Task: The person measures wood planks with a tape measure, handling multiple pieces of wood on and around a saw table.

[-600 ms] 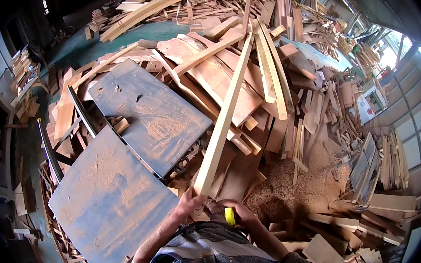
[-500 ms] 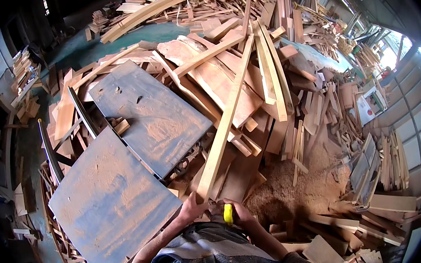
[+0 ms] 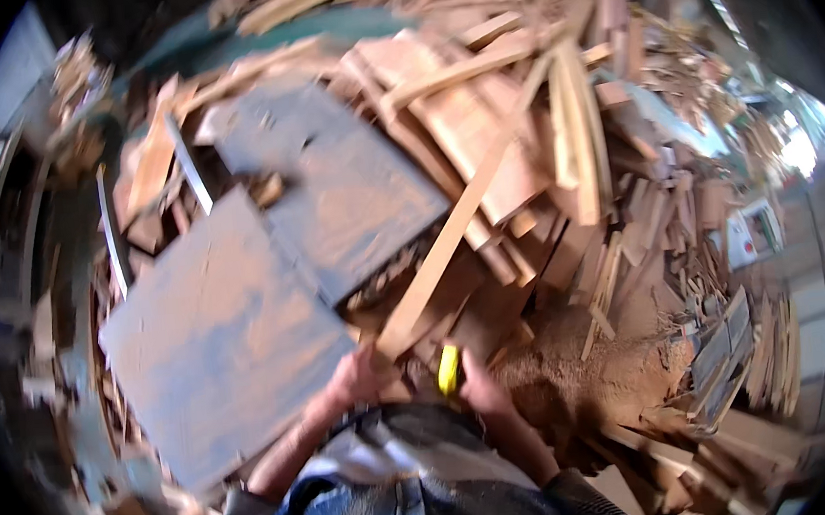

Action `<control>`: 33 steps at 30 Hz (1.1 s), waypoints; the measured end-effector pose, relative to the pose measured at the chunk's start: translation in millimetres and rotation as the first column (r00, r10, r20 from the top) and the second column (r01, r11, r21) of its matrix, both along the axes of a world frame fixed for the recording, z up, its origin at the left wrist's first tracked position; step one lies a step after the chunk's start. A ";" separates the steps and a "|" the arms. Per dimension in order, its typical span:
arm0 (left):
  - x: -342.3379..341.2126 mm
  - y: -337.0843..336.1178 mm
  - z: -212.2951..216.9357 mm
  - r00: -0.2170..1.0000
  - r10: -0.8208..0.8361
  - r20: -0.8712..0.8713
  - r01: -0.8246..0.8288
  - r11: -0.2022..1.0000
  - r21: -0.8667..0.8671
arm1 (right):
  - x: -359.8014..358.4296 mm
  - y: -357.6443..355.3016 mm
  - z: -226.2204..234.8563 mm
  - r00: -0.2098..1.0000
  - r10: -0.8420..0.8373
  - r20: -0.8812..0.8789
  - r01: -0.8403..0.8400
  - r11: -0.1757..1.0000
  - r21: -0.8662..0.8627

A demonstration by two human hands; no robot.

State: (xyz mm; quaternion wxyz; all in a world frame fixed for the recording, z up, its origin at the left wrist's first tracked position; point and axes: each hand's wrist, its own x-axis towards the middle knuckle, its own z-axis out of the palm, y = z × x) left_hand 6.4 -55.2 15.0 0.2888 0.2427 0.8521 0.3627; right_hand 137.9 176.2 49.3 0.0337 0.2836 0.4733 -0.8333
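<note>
A long pale wooden plank (image 3: pixel 446 245) slants from the far pile down to my waist. My left hand (image 3: pixel 356 377) is closed on its near end. In my right hand (image 3: pixel 483 386), just right of the plank's end, is a small bright-yellow tape measure (image 3: pixel 450 368); the fingers are partly hidden behind it and blurred. To the left lie two grey metal machine tables dusted with sawdust, the near one (image 3: pixel 229 342) beside my left forearm and the far one (image 3: pixel 327 177) beyond it.
Boards and offcuts (image 3: pixel 458 106) are heaped past the tables and to the right. Sawdust (image 3: pixel 600 378) covers the ground at the right, with loose planks (image 3: pixel 675 455) lying nearer to me. Narrow rails (image 3: pixel 190 164) stick out left of the tables.
The whole view has shifted and blurred, with the far pile and tables now further right. The near end of the plank and both hands stay close to my waist, slightly further apart.
</note>
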 end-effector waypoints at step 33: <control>40.0 -127.6 16.7 0.415 -0.156 0.896 -0.808 0.388 0.442 | -185.1 -8.6 -3.5 0.990 -0.043 0.133 -0.018 0.904 0.426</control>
